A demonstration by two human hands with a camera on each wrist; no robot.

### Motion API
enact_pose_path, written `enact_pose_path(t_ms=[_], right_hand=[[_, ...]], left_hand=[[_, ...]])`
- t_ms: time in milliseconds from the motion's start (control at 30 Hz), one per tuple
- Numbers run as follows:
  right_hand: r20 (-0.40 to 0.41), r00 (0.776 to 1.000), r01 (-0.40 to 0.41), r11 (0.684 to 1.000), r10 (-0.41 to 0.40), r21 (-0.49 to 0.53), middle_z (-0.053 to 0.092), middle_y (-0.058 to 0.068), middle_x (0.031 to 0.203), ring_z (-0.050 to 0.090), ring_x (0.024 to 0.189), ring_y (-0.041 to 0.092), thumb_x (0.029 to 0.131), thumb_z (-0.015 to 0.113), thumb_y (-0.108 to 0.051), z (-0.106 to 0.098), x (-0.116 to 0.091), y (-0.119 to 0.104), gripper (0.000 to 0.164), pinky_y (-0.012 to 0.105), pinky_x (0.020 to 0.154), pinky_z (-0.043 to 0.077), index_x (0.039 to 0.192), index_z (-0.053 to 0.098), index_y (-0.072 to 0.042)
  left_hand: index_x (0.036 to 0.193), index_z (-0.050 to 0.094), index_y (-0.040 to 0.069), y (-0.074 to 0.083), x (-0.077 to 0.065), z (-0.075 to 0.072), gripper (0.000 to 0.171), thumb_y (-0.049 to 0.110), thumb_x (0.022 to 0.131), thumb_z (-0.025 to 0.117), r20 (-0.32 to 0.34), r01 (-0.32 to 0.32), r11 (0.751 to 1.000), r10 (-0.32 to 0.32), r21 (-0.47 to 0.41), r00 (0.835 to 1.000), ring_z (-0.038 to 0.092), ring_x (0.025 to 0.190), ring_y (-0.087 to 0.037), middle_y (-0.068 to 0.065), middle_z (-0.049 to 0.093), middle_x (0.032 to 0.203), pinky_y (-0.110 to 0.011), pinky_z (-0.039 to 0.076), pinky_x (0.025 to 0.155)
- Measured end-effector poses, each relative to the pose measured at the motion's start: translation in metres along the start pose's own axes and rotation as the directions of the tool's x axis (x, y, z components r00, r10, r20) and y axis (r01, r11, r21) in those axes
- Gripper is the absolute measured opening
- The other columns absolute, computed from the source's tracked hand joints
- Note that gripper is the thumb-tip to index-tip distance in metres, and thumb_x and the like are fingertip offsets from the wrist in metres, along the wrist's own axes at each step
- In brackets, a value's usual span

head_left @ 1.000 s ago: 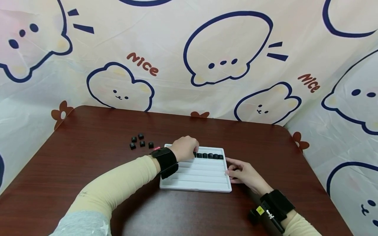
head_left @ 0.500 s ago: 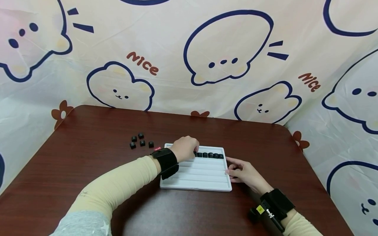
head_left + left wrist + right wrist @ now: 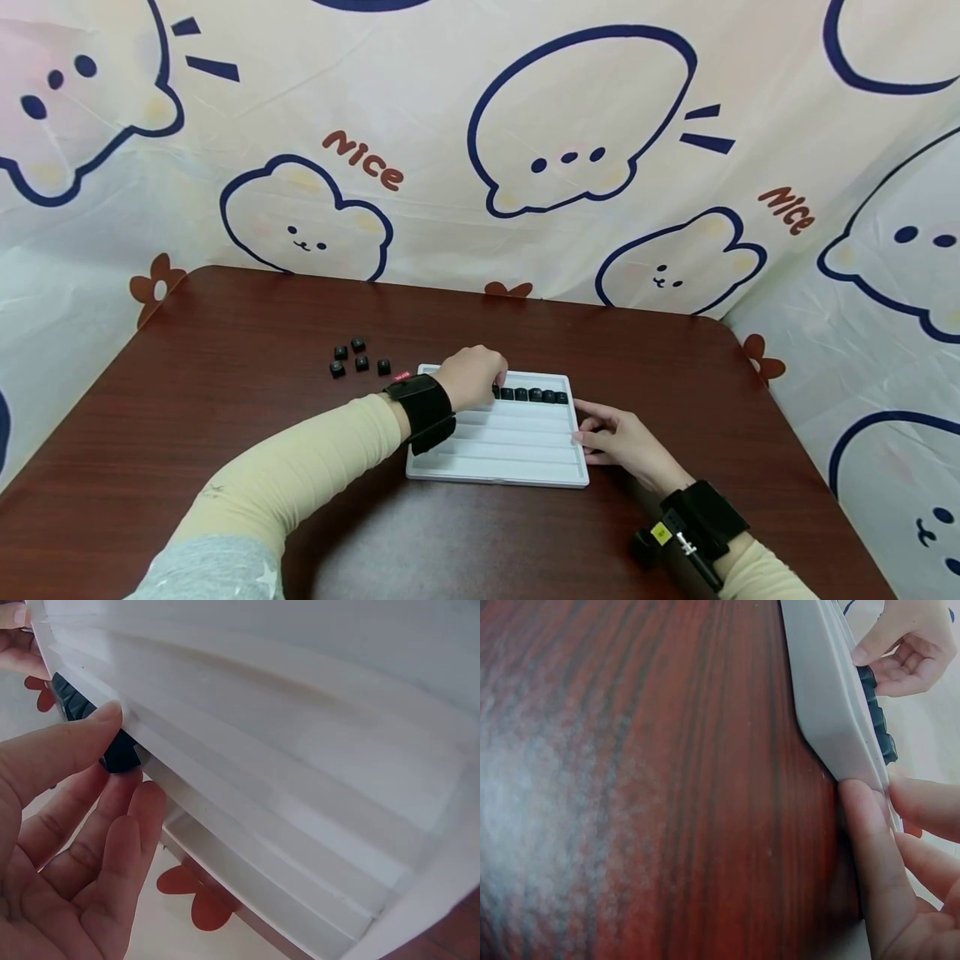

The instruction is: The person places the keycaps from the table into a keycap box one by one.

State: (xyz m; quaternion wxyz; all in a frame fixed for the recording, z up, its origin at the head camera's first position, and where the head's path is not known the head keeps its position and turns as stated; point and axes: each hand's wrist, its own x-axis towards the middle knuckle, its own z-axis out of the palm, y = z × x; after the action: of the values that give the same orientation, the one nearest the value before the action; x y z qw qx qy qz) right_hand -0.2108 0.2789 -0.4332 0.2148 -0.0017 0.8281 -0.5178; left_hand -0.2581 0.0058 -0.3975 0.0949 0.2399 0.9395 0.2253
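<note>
A white tray with raised ridges (image 3: 498, 467) lies on the table. Along its far ridge runs a row of small black keycaps (image 3: 535, 394), reaching to the right side. My left hand (image 3: 471, 377) is over the tray's far part and pinches a black keycap (image 3: 121, 756) between thumb and fingers, at the row's left end. In the head view that hand hides most of this keycap. At the tray's right side, my right hand (image 3: 626, 442) touches the edge with its thumb and index finger. Its thumb (image 3: 866, 814) presses on the outer wall in the right wrist view.
Several loose black keycaps (image 3: 362, 363) lie on the dark wooden table (image 3: 247, 400), left of the tray. A small red tag (image 3: 402, 377) shows by the left wristband (image 3: 423, 412). A patterned cloth (image 3: 442, 250) hangs behind the table.
Both hands and the tray stay in place, with the left fingers still on the keycap at the row's left end. The loose keycaps have not moved.
</note>
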Motion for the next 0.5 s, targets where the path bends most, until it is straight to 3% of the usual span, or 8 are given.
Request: enact_pose_path(t_ms=[300, 500], right_hand=[[-0.009, 1.000, -0.006, 1.000, 0.006, -0.003, 0.057, 0.014, 0.105, 0.064, 0.081, 0.019, 0.097, 0.069, 0.000, 0.002, 0.001, -0.001, 0.063, 0.033, 0.073, 0.061, 0.153, 0.041, 0.005], [-0.008, 1.000, -0.001, 1.000, 0.001, -0.008, 0.057, 0.013, 0.106, 0.063, 0.080, 0.019, 0.097, 0.069, -0.001, 0.000, 0.001, -0.001, 0.065, 0.033, 0.071, 0.061, 0.153, 0.039, 0.006]], left_hand=[[0.109, 0.076, 0.008, -0.003, 0.000, -0.004, 0.024, 0.003, 0.086, 0.082, 0.029, -0.001, 1.000, 0.002, -0.021, 1.000, 0.060, 0.085, -0.017, -0.005, 0.071, 0.104, -0.029, 0.054, 0.076], [0.110, 0.076, 0.009, -0.008, -0.003, -0.014, 0.024, 0.012, 0.087, 0.083, 0.009, -0.009, 1.000, 0.009, -0.030, 1.000, 0.061, 0.089, -0.018, -0.003, 0.070, 0.099, -0.033, 0.055, 0.078]])
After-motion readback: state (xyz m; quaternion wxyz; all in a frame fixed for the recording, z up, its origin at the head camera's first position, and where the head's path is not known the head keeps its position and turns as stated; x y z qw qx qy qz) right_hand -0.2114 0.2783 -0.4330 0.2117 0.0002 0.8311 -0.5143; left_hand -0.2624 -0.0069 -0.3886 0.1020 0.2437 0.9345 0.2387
